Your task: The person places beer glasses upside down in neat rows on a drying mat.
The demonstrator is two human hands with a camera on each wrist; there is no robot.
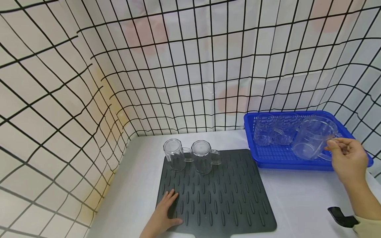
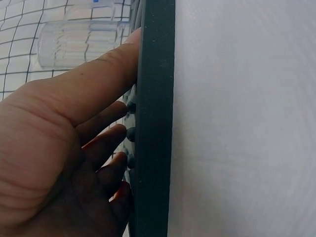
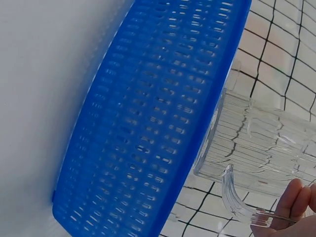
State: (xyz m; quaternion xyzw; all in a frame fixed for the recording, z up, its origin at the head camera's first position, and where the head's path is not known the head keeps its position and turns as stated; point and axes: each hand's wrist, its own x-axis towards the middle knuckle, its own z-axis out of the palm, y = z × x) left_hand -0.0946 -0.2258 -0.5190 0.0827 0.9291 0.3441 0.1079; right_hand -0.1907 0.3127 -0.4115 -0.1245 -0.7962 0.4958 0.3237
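Observation:
My right hand [image 1: 351,158] pinches the handle of a clear glass mug [image 1: 312,138], which is tilted above the right part of a blue plastic basket [image 1: 297,165]. In the right wrist view, the fingers [image 3: 292,200] are at the handle and the mug [image 3: 261,143] overlaps the basket's rim. My left hand [image 1: 163,211] rests with spread fingers on the left edge of a dark grey ridged mat [image 1: 226,198]. Two glass mugs, a left one [image 1: 175,155] and a right one [image 1: 202,157], stand bottoms up along the mat's back edge, handles pointing right.
Several more clear glasses [image 1: 274,130] stand in the back left of the basket. A black wire grid [image 1: 193,82] with white cloth behind it walls the white table [image 1: 134,185] at the back and sides. A black strap [image 1: 342,218] is at the right wrist.

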